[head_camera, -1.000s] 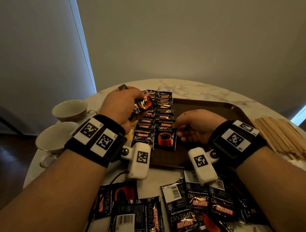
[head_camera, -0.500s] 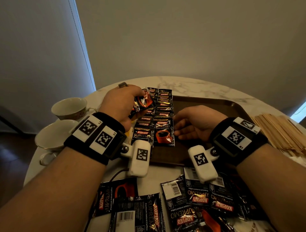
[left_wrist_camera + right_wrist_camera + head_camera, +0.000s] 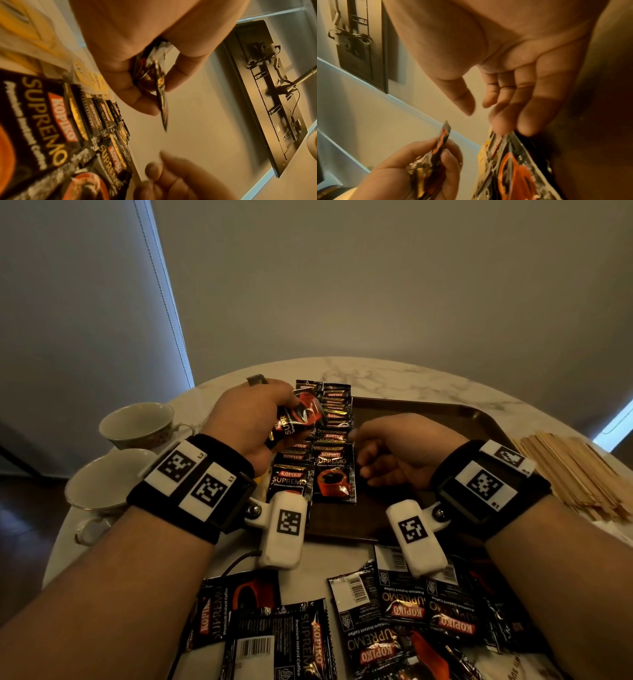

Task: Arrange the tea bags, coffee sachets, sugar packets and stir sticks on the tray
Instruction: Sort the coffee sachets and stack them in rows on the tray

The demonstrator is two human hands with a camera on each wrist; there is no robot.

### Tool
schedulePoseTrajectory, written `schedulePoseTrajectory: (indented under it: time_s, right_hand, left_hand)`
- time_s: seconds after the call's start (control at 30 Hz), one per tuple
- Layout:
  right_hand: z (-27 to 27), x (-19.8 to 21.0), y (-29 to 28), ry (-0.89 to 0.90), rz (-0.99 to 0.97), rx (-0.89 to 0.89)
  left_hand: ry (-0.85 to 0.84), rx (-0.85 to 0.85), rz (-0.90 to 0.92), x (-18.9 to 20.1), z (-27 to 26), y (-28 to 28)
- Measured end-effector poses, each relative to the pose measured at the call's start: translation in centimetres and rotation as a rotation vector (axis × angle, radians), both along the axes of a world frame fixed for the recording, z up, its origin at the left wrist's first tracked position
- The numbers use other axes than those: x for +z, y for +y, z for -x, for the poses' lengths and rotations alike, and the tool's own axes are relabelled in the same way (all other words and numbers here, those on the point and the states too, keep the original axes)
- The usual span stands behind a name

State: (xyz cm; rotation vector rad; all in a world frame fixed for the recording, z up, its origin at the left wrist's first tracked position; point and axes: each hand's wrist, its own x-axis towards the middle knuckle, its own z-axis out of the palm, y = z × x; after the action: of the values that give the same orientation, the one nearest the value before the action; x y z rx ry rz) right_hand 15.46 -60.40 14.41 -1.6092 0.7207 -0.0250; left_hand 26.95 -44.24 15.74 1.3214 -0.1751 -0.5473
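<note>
Coffee sachets (image 3: pixel 317 460) are laid in two overlapping rows on the left part of the brown tray (image 3: pixel 445 419); an exact count cannot be told. Two cups (image 3: pixel 137 422) are seen at far left. A small bunch of sachets (image 3: pixel 298 419) is gripped in the left hand (image 3: pixel 246 419). The right hand (image 3: pixel 400 446) is held loosely curled, grasping nothing, over the tray. Stir sticks (image 3: pixel 579 470) are piled at right

tray (image 3: pixel 428 412) right half – bare | left – sachet rows (image 3: pixel 329 440) block
</note>
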Motion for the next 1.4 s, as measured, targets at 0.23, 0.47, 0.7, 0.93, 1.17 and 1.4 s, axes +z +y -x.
schedulePoseTrajectory:
  time_s: [0.23,0.47,0.7,0.93,1.17,1.4]
  right_hand:
    - [0.0,0.4,1.1,-0.367,-0.076,0.119]
    - [-0.2,0.4,0.6,-0.512,-0.342,0.005]
    - [0.0,0.2,1.2,-0.396,-0.089,0.223]
    - [-0.2,1.2,1.3,-0.522,0.247,0.050]
    - [-0.3,2.8,1.8,-0.330,0.334,0.016]
    - [2.6,2.1,2.0,0.019,0.100,-0.030]
  left_hand:
    - [-0.069,-0.164,-0.005,-0.1,0.7,0.0]
    - [-0.080,-0.167,0.146,0.5,1.2,0.0]
    - [0.015,-0.065,0.168,0.9,1.4,0.1]
    - [0.052,-0.092,0.088,1.2,1.3,0.2]
    - [0.017,-0.067,0.095,1.3,1.1,0.4]
    - [0.091,0.034,0.165,2.1,0.9,1.0]
